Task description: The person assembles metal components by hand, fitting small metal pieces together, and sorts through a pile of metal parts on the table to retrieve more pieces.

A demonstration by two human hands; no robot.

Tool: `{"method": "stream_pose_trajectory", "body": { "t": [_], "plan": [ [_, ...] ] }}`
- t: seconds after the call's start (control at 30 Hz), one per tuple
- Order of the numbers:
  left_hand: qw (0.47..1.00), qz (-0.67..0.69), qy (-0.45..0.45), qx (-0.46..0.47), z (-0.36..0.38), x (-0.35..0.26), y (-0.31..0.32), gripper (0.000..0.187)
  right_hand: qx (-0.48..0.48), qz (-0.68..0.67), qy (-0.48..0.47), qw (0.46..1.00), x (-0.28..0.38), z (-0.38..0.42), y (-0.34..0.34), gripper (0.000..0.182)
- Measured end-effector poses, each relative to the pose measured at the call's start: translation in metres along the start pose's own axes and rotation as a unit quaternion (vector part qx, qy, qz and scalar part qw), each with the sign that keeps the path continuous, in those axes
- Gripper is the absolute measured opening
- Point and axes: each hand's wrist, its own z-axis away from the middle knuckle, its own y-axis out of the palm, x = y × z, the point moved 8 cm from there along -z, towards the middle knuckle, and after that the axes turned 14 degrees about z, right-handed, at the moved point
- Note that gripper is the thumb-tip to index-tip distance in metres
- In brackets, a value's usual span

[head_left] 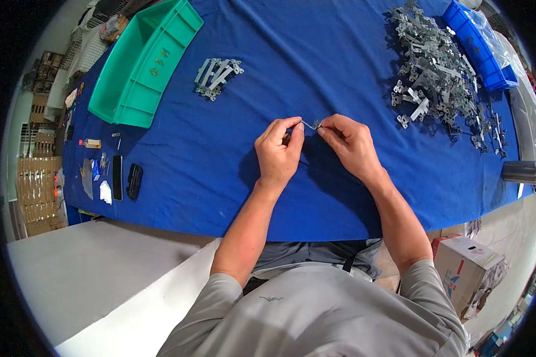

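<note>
Between my two hands, above the blue cloth, is a small bent metal bracket (309,125). My left hand (279,152) pinches one end of it between thumb and fingertips. At the other end, my right hand (350,143) grips it the same way. Much of the bracket is thin edge-on, and its ends are covered by my fingers. A small stack of similar metal brackets (215,77) lies on the cloth ahead and to the left. To the right spreads a large heap of loose metal brackets (438,74).
A green bin (138,98) stands at the far left, a blue bin (481,50) at the far right. Near the left edge lie a small bottle (90,143), a black case (134,181) and small items. A dark cylinder (521,172) sits at the right edge.
</note>
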Motion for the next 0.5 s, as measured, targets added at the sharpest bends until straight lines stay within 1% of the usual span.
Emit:
{"method": "stream_pose_trajectory", "body": {
  "t": [0.07,0.1,0.2,0.27,0.37,0.47,0.5],
  "plan": [
    [1.000,-0.008,0.022,-0.001,-0.001,-0.002,0.001,0.010,-0.012,0.004,0.005,1.000,-0.002,0.001,0.001,0.014],
    [0.999,-0.012,0.032,-0.001,-0.001,-0.004,0.001,0.010,-0.014,-0.017,0.019,1.000,-0.004,0.001,0.001,0.013],
    [1.000,-0.026,0.017,-0.003,-0.002,-0.006,0.001,0.010,-0.014,-0.067,0.055,0.996,-0.004,0.002,0.003,0.013],
    [0.999,-0.044,0.022,0.007,-0.003,-0.014,0.003,0.010,-0.008,-0.089,0.072,0.993,-0.003,0.002,0.003,0.014],
    [0.997,-0.054,0.048,0.021,-0.002,-0.015,0.006,0.010,0.004,-0.015,0.009,1.000,0.000,0.001,0.003,0.017],
    [0.995,-0.055,0.081,0.035,-0.001,-0.017,0.009,0.011,-0.026,0.034,-0.031,0.999,0.008,0.002,-0.004,0.016],
    [0.993,-0.055,0.093,0.039,-0.001,-0.018,0.010,0.012,-0.057,0.030,-0.046,0.997,0.010,0.002,-0.009,0.014]
  ]
}}
